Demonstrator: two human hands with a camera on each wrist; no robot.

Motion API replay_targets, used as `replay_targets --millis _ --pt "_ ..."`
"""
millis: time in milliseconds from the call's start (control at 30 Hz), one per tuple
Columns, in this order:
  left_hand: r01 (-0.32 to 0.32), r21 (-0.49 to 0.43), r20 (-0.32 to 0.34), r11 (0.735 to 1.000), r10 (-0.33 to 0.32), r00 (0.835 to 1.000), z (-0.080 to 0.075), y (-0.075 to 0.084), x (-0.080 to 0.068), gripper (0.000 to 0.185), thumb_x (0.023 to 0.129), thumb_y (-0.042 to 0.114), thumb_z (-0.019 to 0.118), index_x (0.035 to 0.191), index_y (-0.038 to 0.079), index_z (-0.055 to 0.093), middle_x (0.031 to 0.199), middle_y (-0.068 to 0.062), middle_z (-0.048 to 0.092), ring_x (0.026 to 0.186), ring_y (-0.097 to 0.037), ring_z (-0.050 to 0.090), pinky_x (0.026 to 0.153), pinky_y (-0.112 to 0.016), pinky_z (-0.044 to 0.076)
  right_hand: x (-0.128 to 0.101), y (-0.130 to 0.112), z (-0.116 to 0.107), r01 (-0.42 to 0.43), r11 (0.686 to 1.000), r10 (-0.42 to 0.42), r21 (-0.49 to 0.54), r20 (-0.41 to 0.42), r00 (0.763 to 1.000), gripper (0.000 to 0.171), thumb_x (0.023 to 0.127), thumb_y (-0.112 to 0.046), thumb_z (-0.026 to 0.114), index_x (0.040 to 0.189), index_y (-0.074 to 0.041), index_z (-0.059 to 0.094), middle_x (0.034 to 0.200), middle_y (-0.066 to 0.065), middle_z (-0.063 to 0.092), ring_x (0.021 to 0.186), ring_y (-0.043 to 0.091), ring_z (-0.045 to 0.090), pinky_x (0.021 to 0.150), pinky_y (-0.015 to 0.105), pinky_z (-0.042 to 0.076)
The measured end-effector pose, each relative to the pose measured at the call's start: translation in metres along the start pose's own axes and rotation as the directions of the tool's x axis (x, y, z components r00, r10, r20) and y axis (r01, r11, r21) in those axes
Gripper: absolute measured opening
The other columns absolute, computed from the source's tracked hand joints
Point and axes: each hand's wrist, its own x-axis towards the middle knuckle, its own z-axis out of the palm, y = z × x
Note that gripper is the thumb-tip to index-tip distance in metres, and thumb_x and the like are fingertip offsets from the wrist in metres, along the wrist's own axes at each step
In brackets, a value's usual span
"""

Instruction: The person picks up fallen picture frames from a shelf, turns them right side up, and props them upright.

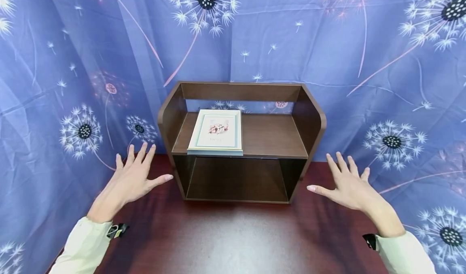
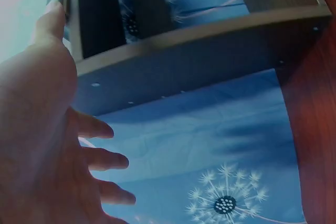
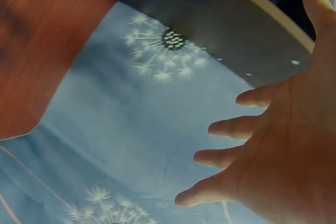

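Left hand [image 1: 132, 180] and right hand [image 1: 350, 188] well apart, fingers spread, thumbs pointing inward.

Blue-violet cloth [image 1: 262, 31] hangs in creased folds at the back and on 2 sides, printed with white, dark-centred dandelions [image 1: 85, 131] and fainter pink blooms [image 1: 111, 88]. Below lies a dark red, glossy tabletop [image 1: 164, 241], with a pale glare [image 1: 236, 245] spread across its near middle.
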Motion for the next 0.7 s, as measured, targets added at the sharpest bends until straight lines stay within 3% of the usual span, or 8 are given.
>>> replay_targets --millis 267,467,567,700 --pt "-0.090 -0.057 -0.106 0.994 0.084 0.991 -0.016 0.014 -0.015 0.112 0.093 0.077 0.058 0.168 0.003 0.020 0.172 -0.026 0.025 0.157 -0.054 0.024 0.123 -0.072 0.027 -0.015 -0.024 -0.015 0.102 0.994 -0.100 0.036 -0.054 0.994 0.123 0.088 -0.074 0.068 0.169 -0.002 0.010 0.168 0.037 0.022 0.151 0.063 0.022 0.109 0.087 0.021" --pt "-0.169 -0.063 -0.243 0.984 0.149 0.958 -0.027 0.028 -0.031 0.100 0.093 0.066 0.069 0.163 0.004 0.035 0.164 -0.022 0.043 0.148 -0.043 0.044 0.113 -0.067 0.044 -0.029 -0.042 -0.029 0.214 0.975 -0.208 0.053 -0.102 0.973 0.104 0.092 -0.065 0.070 0.161 0.004 0.033 0.160 0.031 0.043 0.145 0.058 0.037 0.116 0.072 0.032" --pt "-0.203 -0.071 -0.284 0.977 0.176 0.943 -0.031 0.035 -0.034 0.090 0.092 0.061 0.073 0.158 0.006 0.045 0.159 -0.019 0.049 0.142 -0.041 0.050 0.107 -0.066 0.049 -0.033 -0.052 -0.034 0.263 0.964 -0.258 0.026 -0.126 0.958 0.092 0.093 -0.062 0.071 0.155 0.003 0.046 0.154 0.027 0.053 0.143 0.053 0.044 0.115 0.068 0.036" --pt "-0.258 -0.106 -0.322 0.960 0.212 0.922 -0.034 0.044 -0.036 0.077 0.091 0.055 0.077 0.149 0.009 0.056 0.149 -0.014 0.056 0.134 -0.037 0.057 0.104 -0.061 0.051 -0.037 -0.063 -0.039 0.308 0.951 -0.304 0.011 -0.137 0.943 0.084 0.095 -0.060 0.070 0.152 -0.001 0.052 0.151 0.023 0.057 0.142 0.046 0.049 0.113 0.065 0.041"
